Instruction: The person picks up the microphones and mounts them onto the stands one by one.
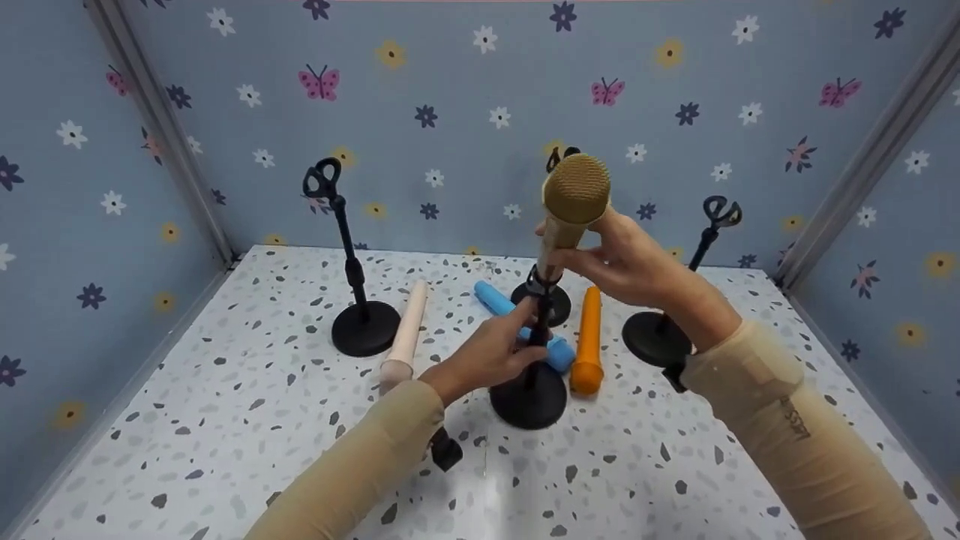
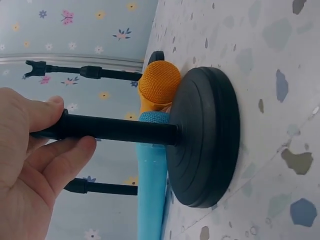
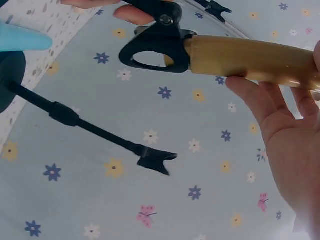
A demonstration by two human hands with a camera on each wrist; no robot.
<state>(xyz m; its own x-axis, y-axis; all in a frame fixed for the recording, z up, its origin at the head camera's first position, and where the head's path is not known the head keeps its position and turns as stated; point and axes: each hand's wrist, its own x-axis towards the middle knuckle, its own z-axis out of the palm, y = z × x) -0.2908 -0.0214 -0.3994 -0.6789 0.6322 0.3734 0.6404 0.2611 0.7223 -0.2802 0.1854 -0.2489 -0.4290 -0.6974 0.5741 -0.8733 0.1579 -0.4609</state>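
My right hand (image 1: 634, 259) grips a gold microphone (image 1: 576, 191) by its handle, head up. In the right wrist view the handle's lower end (image 3: 205, 54) sits at the ring of a black clip (image 3: 150, 55). My left hand (image 1: 491, 349) holds the pole of that black microphone stand (image 1: 529, 401), thumb and fingers around it; the left wrist view shows the pole (image 2: 125, 130) rising from its round base (image 2: 200, 140). Behind the stand lies a blue microphone (image 1: 495, 298), partly hidden by the left hand. An orange microphone (image 1: 589, 341) lies just right of the stand.
A pale pink microphone (image 1: 407, 334) lies at the left, beside a black stand (image 1: 365, 330). Another stand (image 1: 656, 337) is at the right, partly behind my right arm, and one more base (image 1: 559, 307) stands at the back. Flower-patterned walls (image 1: 450, 150) enclose the speckled table (image 1: 247, 420).
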